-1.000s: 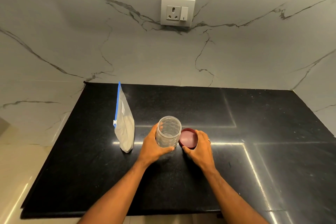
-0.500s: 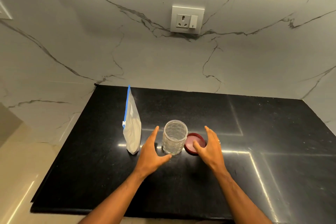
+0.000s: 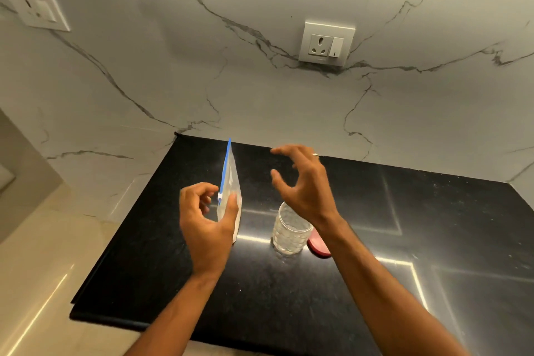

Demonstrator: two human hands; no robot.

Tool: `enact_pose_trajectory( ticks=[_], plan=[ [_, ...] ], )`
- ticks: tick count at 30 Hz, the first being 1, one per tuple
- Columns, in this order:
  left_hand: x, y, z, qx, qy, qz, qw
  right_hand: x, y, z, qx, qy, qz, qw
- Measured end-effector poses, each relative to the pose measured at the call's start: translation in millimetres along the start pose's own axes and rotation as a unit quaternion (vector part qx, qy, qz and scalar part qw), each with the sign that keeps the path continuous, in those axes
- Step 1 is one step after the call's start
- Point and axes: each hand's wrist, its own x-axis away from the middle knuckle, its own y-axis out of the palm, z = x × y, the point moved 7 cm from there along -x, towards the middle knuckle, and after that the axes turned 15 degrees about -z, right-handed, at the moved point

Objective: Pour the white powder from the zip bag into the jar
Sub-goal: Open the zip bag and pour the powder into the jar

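Observation:
A clear zip bag (image 3: 231, 182) with a blue zip strip and white powder inside stands upright on the black counter (image 3: 433, 240). My left hand (image 3: 206, 220) is in front of it with curled fingers apart, the thumb against the bag's right side; no firm grip shows. An open clear patterned jar (image 3: 289, 233) stands to the right of the bag. Its red lid (image 3: 318, 246) lies flat just right of the jar, partly hidden by my right wrist. My right hand (image 3: 303, 182) hovers open above the jar, fingers spread toward the bag.
A marble wall rises behind the counter, with a socket and switch plate (image 3: 326, 43) on it and a second plate (image 3: 37, 9) at the far left. The counter's front edge (image 3: 130, 324) runs near my forearms. A beige floor lies to the left.
Both hands left the jar and the lid. My left hand rose and moved left to the bag; my right hand lifted above the jar. The view shifted left.

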Motion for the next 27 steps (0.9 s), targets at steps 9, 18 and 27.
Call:
enact_pose_trajectory(
  ticks=[9, 18, 27],
  plan=[
    [11.4, 10.2, -51.1, 0.053, -0.165, -0.001, 0.985, -37.1, 92.9, -42.6, 0.088, -0.111, -0.291, 0.946],
    [-17.7, -4.4, -43.9, 0.113, -0.141, -0.019, 0.983, -58.6, 84.2, -49.5, 0.143, -0.101, -0.285, 0.942],
    [-84.2, -25.6, 32.4, 0.191, -0.002, -0.099, 0.977, -72.7, 1.7, -84.0, 0.001, -0.073, -0.195, 0.978]
  ],
)
